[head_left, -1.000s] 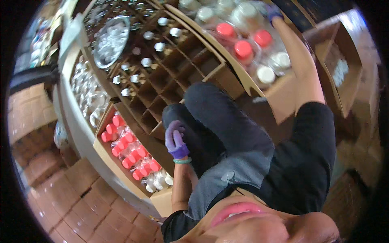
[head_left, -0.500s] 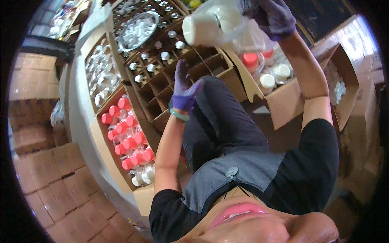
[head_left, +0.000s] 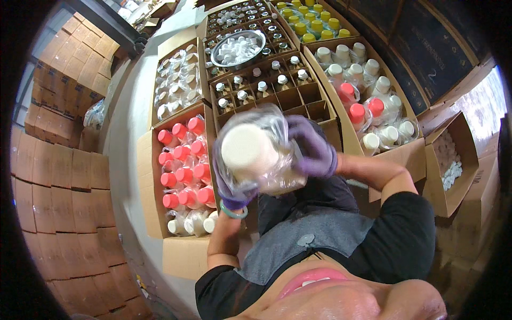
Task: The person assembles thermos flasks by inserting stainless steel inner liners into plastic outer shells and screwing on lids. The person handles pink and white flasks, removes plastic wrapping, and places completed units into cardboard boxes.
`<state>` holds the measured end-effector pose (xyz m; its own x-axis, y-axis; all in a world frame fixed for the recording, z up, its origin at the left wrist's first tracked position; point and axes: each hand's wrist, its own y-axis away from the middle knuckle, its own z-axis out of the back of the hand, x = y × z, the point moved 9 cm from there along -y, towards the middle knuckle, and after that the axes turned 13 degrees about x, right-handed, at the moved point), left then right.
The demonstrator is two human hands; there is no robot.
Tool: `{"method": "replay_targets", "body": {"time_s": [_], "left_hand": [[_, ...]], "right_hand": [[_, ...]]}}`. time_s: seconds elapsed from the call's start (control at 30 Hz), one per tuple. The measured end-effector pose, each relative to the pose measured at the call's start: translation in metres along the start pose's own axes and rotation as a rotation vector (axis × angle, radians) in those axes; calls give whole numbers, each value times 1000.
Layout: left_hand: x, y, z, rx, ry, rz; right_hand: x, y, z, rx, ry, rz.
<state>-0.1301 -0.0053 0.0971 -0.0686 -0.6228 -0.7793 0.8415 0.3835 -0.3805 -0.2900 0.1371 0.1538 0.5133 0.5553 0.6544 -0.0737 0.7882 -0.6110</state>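
Close in front of me is a plastic-wrapped bottle with a wide cream-white cap facing up. My left hand, in a purple-grey glove, is closed around its left and lower side; most of its fingers are hidden behind the wrap. My right hand, gloved the same way, grips the wrapping on the right side, fingers bent against it. To the left stands a carton of red-capped bottles, with a few white-capped ones at its near end. Beyond the bottle is a divided carton partly filled with small white-capped bottles.
At right, an open carton holds wrapped white- and red-capped bottles; yellow-capped bottles stand behind. A metal bowl of white caps rests on the far dividers. Stacked boxes line the left, and a small open box sits far right.
My right hand has brought the wrapped bottle from the upper right down to the middle. My left hand, open and empty before, now holds its left side. The whole view has shifted too.
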Motion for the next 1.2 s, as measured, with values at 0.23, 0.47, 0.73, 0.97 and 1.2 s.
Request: {"method": "replay_targets", "body": {"time_s": [0.23, 0.47, 0.73, 0.97, 1.2], "left_hand": [[101, 81, -102, 184, 203, 253], [94, 79, -131, 348, -49, 207], [60, 33, 28, 126, 826, 743], [44, 35, 28, 217, 786, 942], [38, -2, 69, 27, 59, 357]], "right_hand": [[7, 86, -41, -72, 9, -215], [-17, 108, -41, -390, 235, -300], [-12, 37, 45, -247, 455, -36], [-10, -8, -18, 297, 471, 146], [-75, 10, 1, 126, 381, 22]]}}
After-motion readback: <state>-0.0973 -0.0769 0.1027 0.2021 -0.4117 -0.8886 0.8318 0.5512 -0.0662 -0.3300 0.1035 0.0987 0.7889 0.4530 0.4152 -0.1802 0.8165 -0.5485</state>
